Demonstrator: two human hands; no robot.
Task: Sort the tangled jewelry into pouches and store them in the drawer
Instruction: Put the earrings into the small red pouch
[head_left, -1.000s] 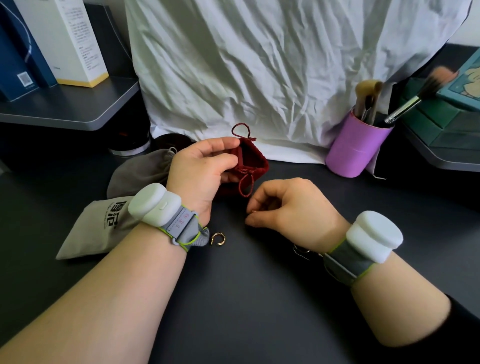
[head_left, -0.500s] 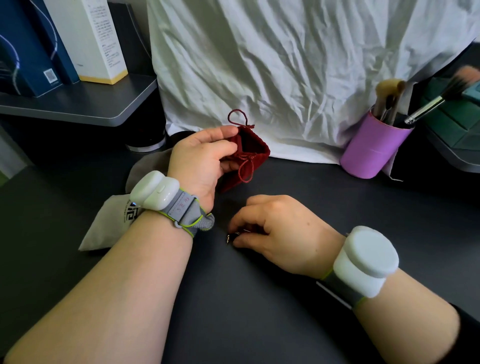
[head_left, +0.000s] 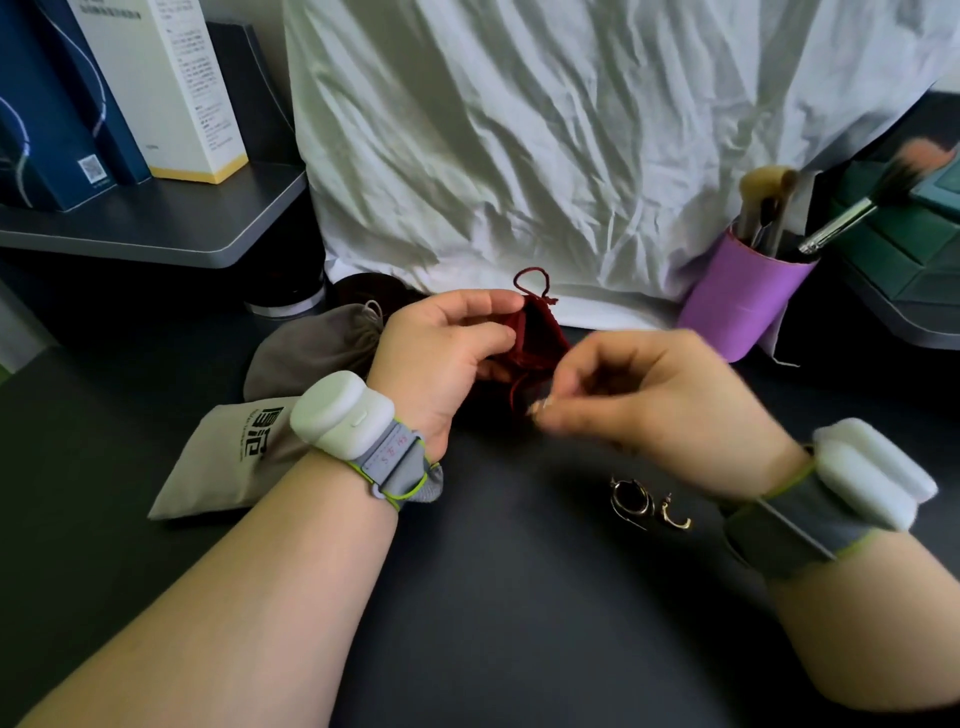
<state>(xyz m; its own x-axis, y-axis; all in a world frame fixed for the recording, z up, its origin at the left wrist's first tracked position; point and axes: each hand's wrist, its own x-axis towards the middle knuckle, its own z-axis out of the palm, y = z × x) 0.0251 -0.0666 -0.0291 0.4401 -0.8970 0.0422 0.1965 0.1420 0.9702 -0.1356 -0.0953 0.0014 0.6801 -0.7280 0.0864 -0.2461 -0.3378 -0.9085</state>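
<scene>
Half a second ago your right hand (head_left: 670, 402) was pressed low on the dark grey tabletop (head_left: 493, 597), fingers closing on something small; now it has lifted and swung up to the small dark-red drawstring fabric pouch (head_left: 540, 338), thumb and forefinger pinched together just below its mouth. The hand is motion-blurred, so you can only make out a pale glint at the fingertips; it is probably one small piece of jewelry, but what kind cannot be told. Your left hand (head_left: 441, 358) has kept its place, gripping the pouch's rim between thumb and fingers so the mouth stays spread toward the right hand. That reads as a pick completed and a drop into the pouch about to follow, so this piece is nearly sorted. Lifting the right hand has also uncovered what lay beneath the wrist: two small gold-coloured metal pieces, a hoop earring (head_left: 629, 500) and an open hook-shaped piece (head_left: 675, 517) just beside it, both on the tabletop and waiting. Pouches count three: the red one in hand, one soft grey drawstring pouch (head_left: 317, 345) and one flat pale-grey printed pouch (head_left: 228, 457) lying to the left. No drawer shows in this view.
</scene>
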